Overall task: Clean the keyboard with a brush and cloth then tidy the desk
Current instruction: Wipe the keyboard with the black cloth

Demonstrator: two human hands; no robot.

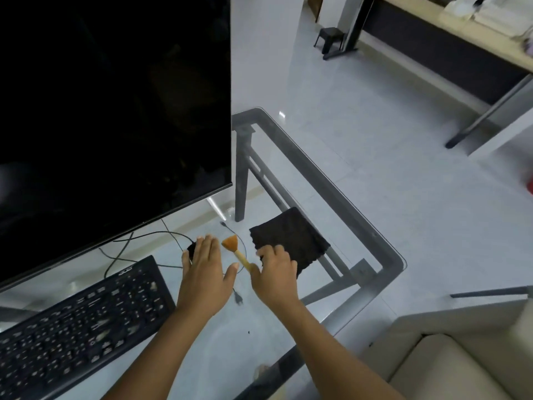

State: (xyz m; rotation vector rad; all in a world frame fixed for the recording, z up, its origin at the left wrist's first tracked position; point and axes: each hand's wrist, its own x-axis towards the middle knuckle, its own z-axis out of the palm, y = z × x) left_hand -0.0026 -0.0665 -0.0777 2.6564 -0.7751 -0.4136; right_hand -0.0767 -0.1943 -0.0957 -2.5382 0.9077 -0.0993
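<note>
A black keyboard (pixel 78 324) lies at the lower left of the glass desk (pixel 386 255), with bits of debris on its keys. A small brush (pixel 235 249) with orange bristles and a wooden handle lies between my hands. My right hand (pixel 275 277) rests at the handle's end, its fingers curled over the near edge of a folded black cloth (pixel 288 236). My left hand (pixel 206 272) is flat with fingers spread, over a black mouse (pixel 191 249) that is mostly hidden beneath it.
A large dark monitor (pixel 115 111) stands behind the keyboard. Thin black cables (pixel 138 241) loop under it, with a loose plug (pixel 238 298) near my left wrist. A beige sofa (pixel 450 359) is at the lower right, beyond the desk's edge.
</note>
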